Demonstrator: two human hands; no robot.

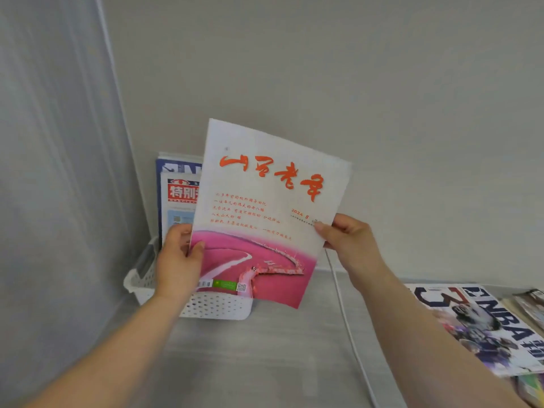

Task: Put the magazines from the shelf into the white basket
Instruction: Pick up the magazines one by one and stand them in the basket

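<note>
I hold a white and pink magazine [265, 207] with red brush lettering upright in both hands, above the white basket [217, 307]. My left hand [178, 262] grips its lower left edge. My right hand [348, 235] pinches its right edge. The perforated basket sits in the back left corner of the shelf. Two magazines stand in it behind the held one: a blue one [173, 166] and one with a red title block [181, 198]. An NBA magazine [482, 325] lies flat on the shelf at the right.
More magazines [527, 304] are stacked at the far right edge, partly cut off. A white cable [347, 319] runs along the grey shelf surface between the basket and the NBA magazine. A pale wall stands behind and a translucent panel [59, 172] at the left.
</note>
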